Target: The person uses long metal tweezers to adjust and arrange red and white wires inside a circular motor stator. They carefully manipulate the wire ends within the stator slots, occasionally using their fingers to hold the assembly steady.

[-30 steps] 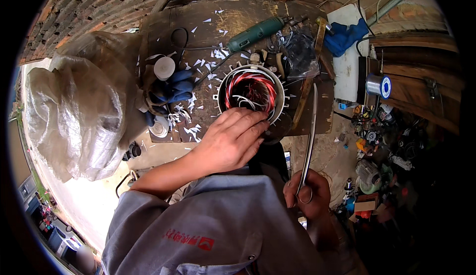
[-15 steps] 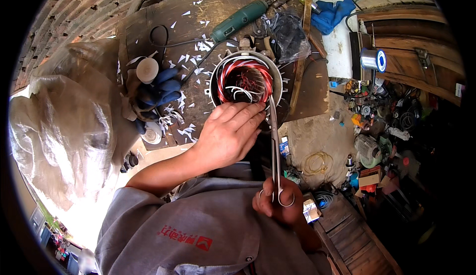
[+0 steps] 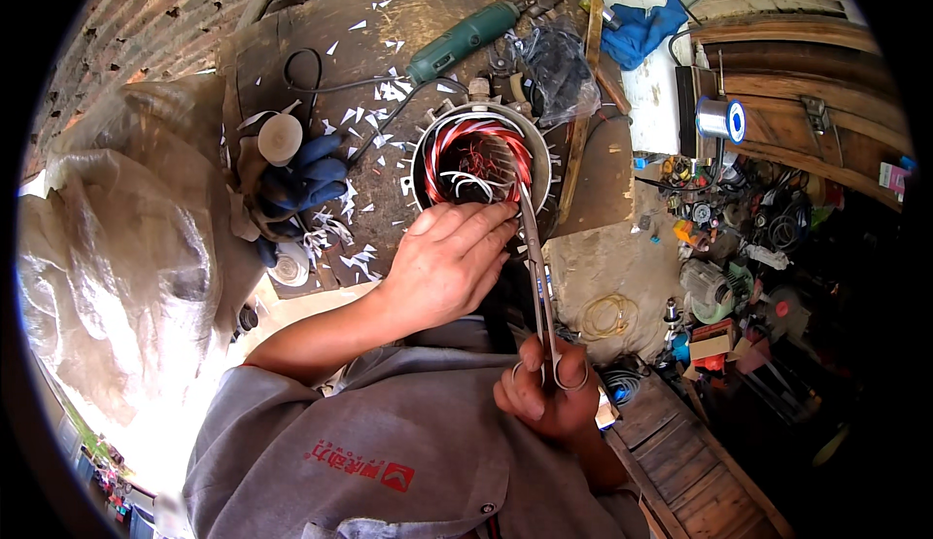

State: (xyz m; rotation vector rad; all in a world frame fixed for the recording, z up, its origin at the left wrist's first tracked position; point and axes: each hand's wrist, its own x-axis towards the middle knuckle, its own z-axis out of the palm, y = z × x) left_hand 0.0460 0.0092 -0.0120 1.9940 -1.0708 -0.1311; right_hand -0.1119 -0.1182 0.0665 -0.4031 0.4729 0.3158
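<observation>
The round, finned grey housing [image 3: 543, 160] stood at the tabletop's [image 3: 607, 184] near edge, ringed inside with red-and-white windings [image 3: 516, 150], white strands [image 3: 473, 180] curling within. The left hand [image 3: 450, 252] covered its near rim, fingers together, their grip hidden. The right hand's [image 3: 551, 398] fingers were clamped on long scissor-handled forceps [image 3: 536, 267], tip at the windings' near right.

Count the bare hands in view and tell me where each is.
2. The left hand lies at the near edge of the round metal housing; the right hand is lower and further right, gripping a long scissor-like tool by its finger loops. No others show.
</observation>
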